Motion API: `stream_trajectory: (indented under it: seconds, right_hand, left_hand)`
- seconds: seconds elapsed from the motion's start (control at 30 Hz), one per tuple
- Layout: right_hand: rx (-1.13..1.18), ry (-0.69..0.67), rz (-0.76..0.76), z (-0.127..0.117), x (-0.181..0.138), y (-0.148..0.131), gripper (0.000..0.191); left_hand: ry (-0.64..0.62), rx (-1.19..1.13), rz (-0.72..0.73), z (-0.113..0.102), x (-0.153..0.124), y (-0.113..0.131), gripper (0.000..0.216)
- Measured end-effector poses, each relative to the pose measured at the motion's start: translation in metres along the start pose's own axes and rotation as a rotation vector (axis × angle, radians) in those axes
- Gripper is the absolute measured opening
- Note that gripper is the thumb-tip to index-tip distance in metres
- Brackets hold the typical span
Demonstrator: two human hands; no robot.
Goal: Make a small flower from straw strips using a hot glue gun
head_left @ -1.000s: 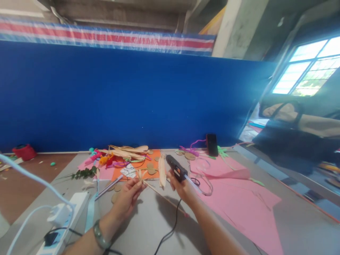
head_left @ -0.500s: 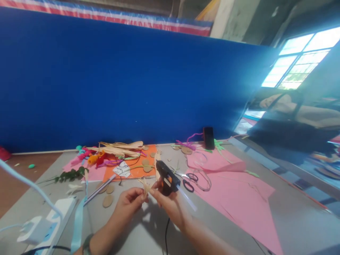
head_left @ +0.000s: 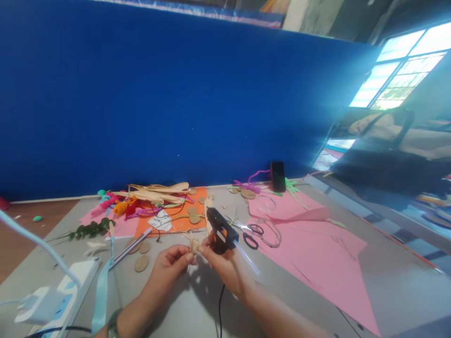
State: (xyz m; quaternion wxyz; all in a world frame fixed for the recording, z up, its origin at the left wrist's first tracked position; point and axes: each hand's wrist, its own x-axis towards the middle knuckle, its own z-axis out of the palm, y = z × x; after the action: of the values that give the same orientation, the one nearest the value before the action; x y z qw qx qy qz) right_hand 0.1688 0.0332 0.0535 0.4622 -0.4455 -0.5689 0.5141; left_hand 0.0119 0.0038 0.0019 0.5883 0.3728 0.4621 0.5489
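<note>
My left hand (head_left: 173,264) pinches a small tan bundle of raffia-like strips (head_left: 193,244) between thumb and fingers, its frayed ends pointing up. A black hot glue gun (head_left: 220,230) is gripped in my right hand (head_left: 220,263), with a clear glue stick (head_left: 248,259) poking out of its rear. My right thumb and fingertip also touch the bundle's right side. From the gun a black cord (head_left: 221,307) runs down toward the front edge. Just right of the gun lie scissors (head_left: 251,233) with black handles, partly over pink paper (head_left: 313,253).
A white power strip (head_left: 75,286) with a plug stands at front left, beside light blue ribbon (head_left: 101,295). Cardboard discs (head_left: 141,263), orange paper (head_left: 183,223), tan strips (head_left: 158,192) and a leafy sprig (head_left: 89,231) lie behind. A phone (head_left: 277,177) leans against the blue partition (head_left: 176,103).
The view has tilted down slightly, so things sit a little higher or shifted. Both hands keep their hold; the tan bundle has turned slightly between the fingers.
</note>
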Motion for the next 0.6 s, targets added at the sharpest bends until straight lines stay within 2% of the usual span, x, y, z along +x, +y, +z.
stream_trajectory:
  seconds: [0.43, 0.6]
  right_hand:
    - [-0.071, 0.016, 0.032, 0.004, 0.000, -0.007, 0.028]
    - [-0.234, -0.033, 0.017, -0.008, 0.000, -0.018, 0.032]
  left_hand:
    - [-0.008, -0.012, -0.028, -0.001, 0.000, -0.001, 0.025]
    - [0.136, -0.089, -0.011, -0.004, 0.006, -0.002, 0.029]
